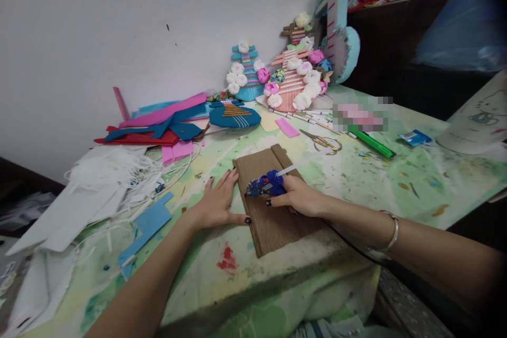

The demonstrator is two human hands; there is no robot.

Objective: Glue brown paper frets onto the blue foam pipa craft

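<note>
A brown, cardboard-like panel [269, 227] lies flat near the front edge of the table. My right hand [299, 196] is wrapped round a blue glue gun [264, 185], held over the panel with its nozzle toward the panel's left edge. A whitish glue stick [295, 165] pokes out of the gun's back, and a dark cord [352, 245] trails from below my hand. My left hand [217, 202] rests with fingers spread on the tablecloth, fingertips and thumb at the panel's left edge.
Scissors [327, 142] and a green cutter [372, 142] lie beyond the panel. Blue foam scraps [148, 227] and white string [114, 169] are at left. Flower-decorated instrument models [291, 82] stand by the wall. A white paper cylinder [475, 121] stands at right.
</note>
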